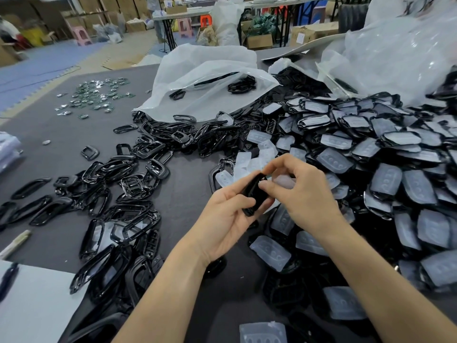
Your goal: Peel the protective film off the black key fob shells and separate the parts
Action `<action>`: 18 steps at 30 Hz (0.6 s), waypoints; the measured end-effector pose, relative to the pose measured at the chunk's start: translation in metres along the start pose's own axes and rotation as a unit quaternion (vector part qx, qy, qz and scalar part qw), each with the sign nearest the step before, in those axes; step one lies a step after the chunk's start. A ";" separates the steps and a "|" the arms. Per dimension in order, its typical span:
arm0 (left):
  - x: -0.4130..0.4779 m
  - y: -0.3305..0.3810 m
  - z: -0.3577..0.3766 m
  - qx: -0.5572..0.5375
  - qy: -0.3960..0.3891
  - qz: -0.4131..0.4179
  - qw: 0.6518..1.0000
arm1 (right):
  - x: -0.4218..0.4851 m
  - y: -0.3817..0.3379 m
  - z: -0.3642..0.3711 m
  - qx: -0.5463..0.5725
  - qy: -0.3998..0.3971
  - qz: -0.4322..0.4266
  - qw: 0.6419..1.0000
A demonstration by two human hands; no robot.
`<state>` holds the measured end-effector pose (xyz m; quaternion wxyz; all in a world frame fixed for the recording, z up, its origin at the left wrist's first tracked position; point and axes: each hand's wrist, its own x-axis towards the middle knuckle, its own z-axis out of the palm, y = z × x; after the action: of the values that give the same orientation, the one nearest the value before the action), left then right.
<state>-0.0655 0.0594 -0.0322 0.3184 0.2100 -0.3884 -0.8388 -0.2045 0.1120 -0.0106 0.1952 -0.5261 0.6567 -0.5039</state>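
1. The left hand (227, 219) holds a glossy black plastic key fob shell (256, 194) above the near middle of the dark grey table (61, 134). Its grip is closed, with the thumb on the near side and the fingers curled under the far side.
2. The right hand (304, 191) meets the same shell from the right. Its grip is a tight pinch, forefinger on the shell's upper end and thumb pressed on its face just below.
3. A pale translucent piece (284, 180) shows just behind the right fingers. I cannot tell whether the hand has hold of it.
4. The shell is tilted, with its upper end away from the person, and is clear of the table.
5. To the right lies a large heap of black shells with milky film-covered faces (395, 169), reaching from the far side to the near edge.
6. Loose translucent button-dimpled pads (270, 252) lie beside and beneath the forearms.
7. To the left is a spread of open black plastic frames (123, 194), many overlapping.
8. Beyond them sits a crumpled white plastic bag (205, 78) with a few black frames inside.
9. At the far left corner is a scatter of small shiny metal parts (94, 95).
10. A white sheet (32, 305) with a dark pen (8, 278) on it lies at the near left.
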 end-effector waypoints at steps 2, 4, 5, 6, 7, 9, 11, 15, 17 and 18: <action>0.000 -0.001 0.000 0.002 -0.001 0.003 1.000 | 0.002 0.002 -0.002 0.010 -0.003 0.031 0.999; 0.000 -0.001 0.000 0.004 -0.006 0.009 1.000 | 0.004 0.005 -0.005 0.050 -0.021 0.083 0.995; 0.000 -0.001 0.000 0.005 -0.010 0.013 1.000 | 0.005 0.007 -0.007 0.075 -0.030 0.110 0.991; 0.001 -0.001 0.000 0.006 -0.010 0.016 1.000 | 0.005 0.008 -0.008 0.098 -0.040 0.133 0.986; 0.001 -0.001 0.001 0.008 -0.008 0.019 1.000 | 0.006 0.009 -0.008 0.114 -0.051 0.150 0.981; 0.001 -0.002 0.001 0.018 -0.005 0.024 1.000 | 0.007 0.010 -0.009 0.134 -0.071 0.165 0.975; 0.001 -0.003 0.001 0.030 -0.014 0.036 0.999 | 0.007 0.010 -0.009 0.150 -0.081 0.170 0.971; 0.002 -0.008 0.001 0.141 0.055 0.088 0.984 | 0.005 0.009 -0.007 0.156 -0.068 0.179 0.969; 0.003 -0.010 0.001 0.188 0.090 0.117 0.971 | 0.005 0.008 -0.006 0.169 -0.053 0.176 0.968; 0.003 -0.010 0.000 0.201 0.100 0.126 0.966 | 0.005 0.007 -0.005 0.178 -0.045 0.176 0.967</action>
<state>-0.0715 0.0622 -0.0403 0.4103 0.3021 -0.5384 -0.6712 -0.2142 0.1097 -0.0134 0.4008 -0.3814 0.6295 -0.5456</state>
